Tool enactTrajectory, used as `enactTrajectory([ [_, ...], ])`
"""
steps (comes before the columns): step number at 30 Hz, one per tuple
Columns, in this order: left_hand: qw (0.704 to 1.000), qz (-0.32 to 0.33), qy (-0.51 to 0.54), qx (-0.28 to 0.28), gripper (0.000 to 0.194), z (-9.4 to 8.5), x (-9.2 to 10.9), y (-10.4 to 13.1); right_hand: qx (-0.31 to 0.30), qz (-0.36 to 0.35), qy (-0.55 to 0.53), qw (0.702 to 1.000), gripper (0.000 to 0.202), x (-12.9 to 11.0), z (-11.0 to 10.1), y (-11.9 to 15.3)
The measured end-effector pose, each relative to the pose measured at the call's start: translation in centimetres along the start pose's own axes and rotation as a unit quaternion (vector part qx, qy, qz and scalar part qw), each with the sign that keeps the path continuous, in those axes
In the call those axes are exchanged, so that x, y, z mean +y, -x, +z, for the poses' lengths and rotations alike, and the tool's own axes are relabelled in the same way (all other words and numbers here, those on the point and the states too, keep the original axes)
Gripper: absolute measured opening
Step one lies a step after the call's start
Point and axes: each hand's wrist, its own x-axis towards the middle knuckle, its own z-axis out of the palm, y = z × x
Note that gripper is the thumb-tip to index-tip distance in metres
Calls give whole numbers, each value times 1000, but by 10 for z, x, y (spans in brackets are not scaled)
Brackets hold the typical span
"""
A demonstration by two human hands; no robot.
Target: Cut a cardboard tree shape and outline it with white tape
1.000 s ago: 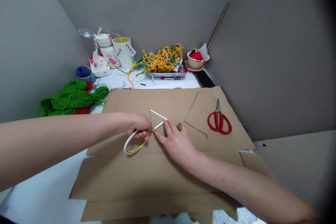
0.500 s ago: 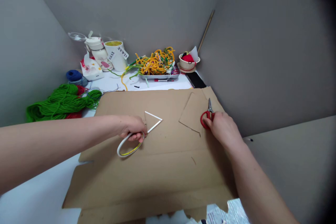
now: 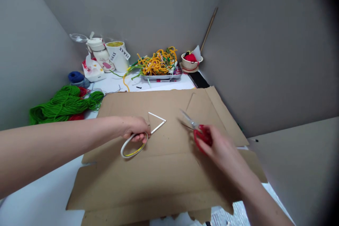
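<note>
My left hand (image 3: 137, 127) is closed on a thin roll of white tape (image 3: 124, 147) with a yellow inner band. Its fingertips press at the lower end of a white tape strip (image 3: 158, 127) stuck on the cardboard (image 3: 127, 176). A second white strip (image 3: 156, 116) meets the first at a point, making a V that opens to the left. Red-handled scissors (image 3: 202, 137) are gripped in my right hand (image 3: 218, 144), blurred by motion, blades aimed up and left above the cardboard. Beneath the blades, a dark drawn or cut line (image 3: 189, 101) is partly hidden.
Green yarn (image 3: 63, 104) and blue yarn (image 3: 76, 76) lie at the left. Behind the cardboard stand a bottle (image 3: 102, 54), a white canister (image 3: 120, 58), a tray of orange cords (image 3: 159, 64) and a bowl (image 3: 189, 64) with red yarn. A black phone-like slab (image 3: 199, 79) lies nearby.
My right hand has moved left and toward me with the scissors, whose blades have swung from pointing away to pointing left. My left hand stays at the strip with the tape.
</note>
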Motion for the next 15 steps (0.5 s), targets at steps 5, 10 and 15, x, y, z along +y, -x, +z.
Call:
enactTrajectory([
  [5,1000,11,1,1,33,-2,-2,-2,-54,-130,14,990,26,-38,22,28],
  [10,1000,17,0,3,28,-1,-2,-4,-39,-155,91,983,19,-50,32,28],
  [15,1000,23,7,1,25,-1,-2,-8,-27,-174,128,976,15,-54,39,25],
])
